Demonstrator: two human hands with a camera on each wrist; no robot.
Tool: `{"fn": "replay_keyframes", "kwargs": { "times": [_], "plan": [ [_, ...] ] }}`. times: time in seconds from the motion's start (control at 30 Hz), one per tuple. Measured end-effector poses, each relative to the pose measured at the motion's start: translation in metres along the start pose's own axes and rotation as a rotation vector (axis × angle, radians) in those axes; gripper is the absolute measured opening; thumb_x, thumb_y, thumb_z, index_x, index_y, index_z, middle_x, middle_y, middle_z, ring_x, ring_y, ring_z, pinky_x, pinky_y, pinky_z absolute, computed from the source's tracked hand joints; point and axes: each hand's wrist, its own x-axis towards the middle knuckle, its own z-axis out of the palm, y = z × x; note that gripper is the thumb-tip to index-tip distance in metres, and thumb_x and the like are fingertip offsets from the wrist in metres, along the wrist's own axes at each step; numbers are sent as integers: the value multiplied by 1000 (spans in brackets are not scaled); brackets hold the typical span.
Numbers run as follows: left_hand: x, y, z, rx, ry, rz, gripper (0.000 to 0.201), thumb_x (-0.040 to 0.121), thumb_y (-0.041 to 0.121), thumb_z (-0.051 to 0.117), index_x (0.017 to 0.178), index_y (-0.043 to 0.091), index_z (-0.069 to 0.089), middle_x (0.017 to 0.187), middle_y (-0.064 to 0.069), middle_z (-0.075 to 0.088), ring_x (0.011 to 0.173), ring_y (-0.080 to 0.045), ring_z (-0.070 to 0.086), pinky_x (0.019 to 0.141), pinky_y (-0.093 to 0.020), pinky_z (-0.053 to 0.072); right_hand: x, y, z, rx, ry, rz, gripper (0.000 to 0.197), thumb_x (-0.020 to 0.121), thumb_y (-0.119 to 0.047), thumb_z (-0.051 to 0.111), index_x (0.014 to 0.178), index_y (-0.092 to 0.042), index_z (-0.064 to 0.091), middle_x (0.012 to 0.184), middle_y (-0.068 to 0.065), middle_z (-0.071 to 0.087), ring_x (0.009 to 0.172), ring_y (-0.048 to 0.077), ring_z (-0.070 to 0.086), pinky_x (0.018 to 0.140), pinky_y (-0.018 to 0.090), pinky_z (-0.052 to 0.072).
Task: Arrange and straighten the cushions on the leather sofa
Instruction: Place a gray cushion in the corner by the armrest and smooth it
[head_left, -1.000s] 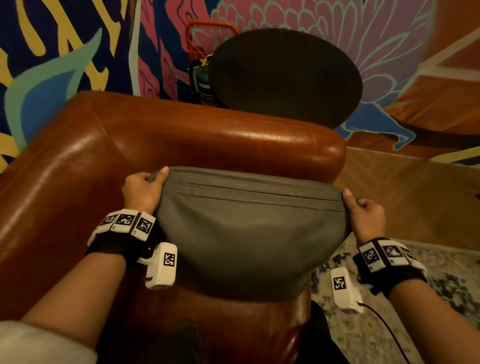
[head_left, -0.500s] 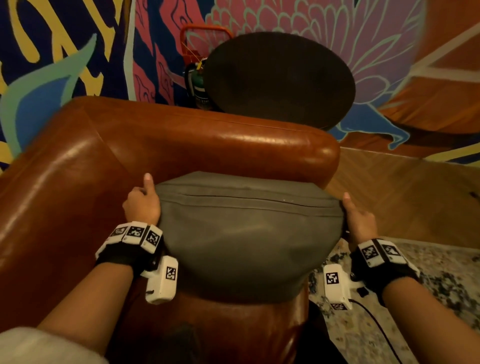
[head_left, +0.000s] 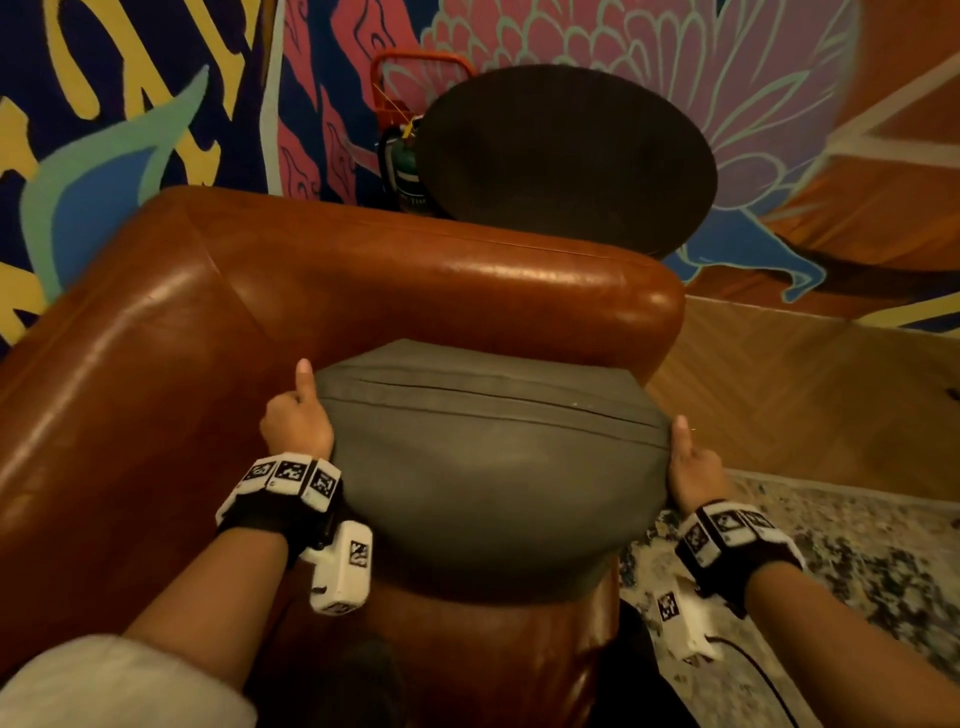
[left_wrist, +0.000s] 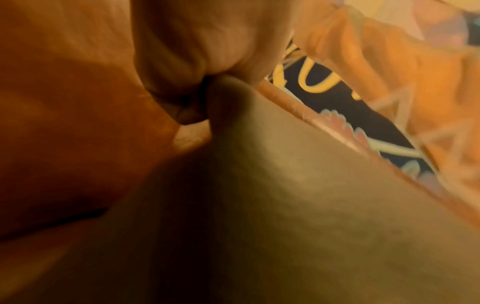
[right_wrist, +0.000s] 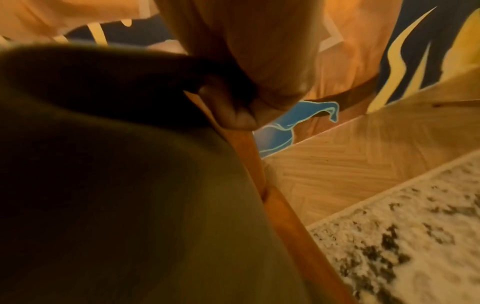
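A grey cushion (head_left: 493, 467) with a zip seam along its top stands on the brown leather sofa (head_left: 415, 280), leaning against the padded rest behind it. My left hand (head_left: 298, 421) holds its upper left corner, thumb pointing up. The right hand (head_left: 691, 462) holds the upper right corner, thumb also raised. In the left wrist view my curled fingers (left_wrist: 176, 78) close on the corner of the cushion (left_wrist: 285, 205). The right wrist view shows fingers (right_wrist: 241, 102) hooked round the cushion (right_wrist: 116, 185) corner beside the sofa edge.
A dark round chair (head_left: 566, 156) and a fire extinguisher (head_left: 402, 161) in an orange stand sit behind the sofa, against a painted mural wall. Wood floor (head_left: 805, 395) and a speckled rug (head_left: 857, 571) lie to the right.
The cushion has come down and settled lower against the sofa's rest. Both hands moved down with it, and both thumbs lifted off its top edge.
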Motion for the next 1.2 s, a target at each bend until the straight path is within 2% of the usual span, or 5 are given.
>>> {"fn": "replay_keyframes", "kwargs": {
  "times": [0.17, 0.5, 0.73, 0.9, 1.2],
  "plan": [
    [-9, -4, 0, -122, 50, -57, 71, 100, 54, 19, 123, -2, 57, 129, -26, 55, 122, -42, 47, 96, -42, 36, 0, 7, 7, 274, 59, 125, 101, 83, -84, 23, 127, 0, 58, 122, 23, 60, 109, 41, 60, 97, 53, 49],
    [-14, -24, 2, -24, 204, -97, 48, 103, 34, 31, 126, -4, 50, 133, -29, 49, 125, -43, 43, 98, -45, 33, -5, 30, 7, 215, 106, -131, 54, 97, -56, 41, 108, -5, 55, 102, 12, 58, 91, 29, 55, 88, 44, 46],
    [-103, -2, 56, 547, -62, 991, 53, 102, 43, 12, 147, 24, 35, 153, -6, 38, 143, -28, 31, 112, -51, 28, -72, -23, 58, -586, -6, -1218, 50, 100, -37, 37, 144, -16, 46, 153, 6, 43, 144, 28, 35, 118, 46, 19],
    [-69, -8, 53, 757, -169, 412, 54, 96, 57, 0, 149, 47, -1, 162, 13, -6, 149, -17, -10, 117, -57, -5, -26, -25, 43, -902, -296, -1107, 79, 80, -67, -24, 151, -38, -7, 161, -11, -9, 150, 14, -8, 119, 44, -7],
    [-97, -7, -33, 301, -57, 134, 58, 100, 42, 37, 153, 25, 20, 163, -3, 6, 149, -25, 1, 118, -46, 11, -13, -57, -23, -857, -391, -996, 61, 101, -49, 19, 157, -25, 10, 166, -1, 3, 152, 18, -4, 121, 46, -7]
  ]
}}
